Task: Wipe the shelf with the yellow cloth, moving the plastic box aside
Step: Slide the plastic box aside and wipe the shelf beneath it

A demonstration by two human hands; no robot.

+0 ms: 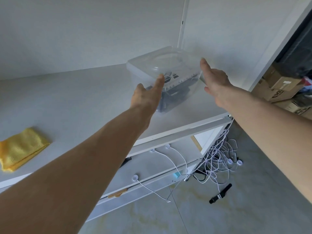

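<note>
The plastic box point(166, 76) sits on the shelf point(81, 102) toward its right end, close to the white upright post behind it, and it lies straight ahead of both outstretched arms, between the two hands; that bracketing is what the coming move turns on; the left hand point(146, 95) is flat and spread at the box's near-left corner, fingertips at or just under the lid's rim, seemingly touching though I cannot be sure; the right hand point(213, 78) is open with fingers straight beside the box's right side, very near it, contact not clear; neither hand is closed on anything; the left looks the nearer of the two to a real hold; the box's longer side appears to run from its near-left corner back toward the post, so the hands flank it roughly across that length; dark items show through its clear walls, so it likely has some weight; the yellow cloth point(20, 149) lies folded far to the left of the box, near the shelf's front edge, untouched; the shelf between cloth and box is bare, which suggests room to slide the box leftward.
</note>
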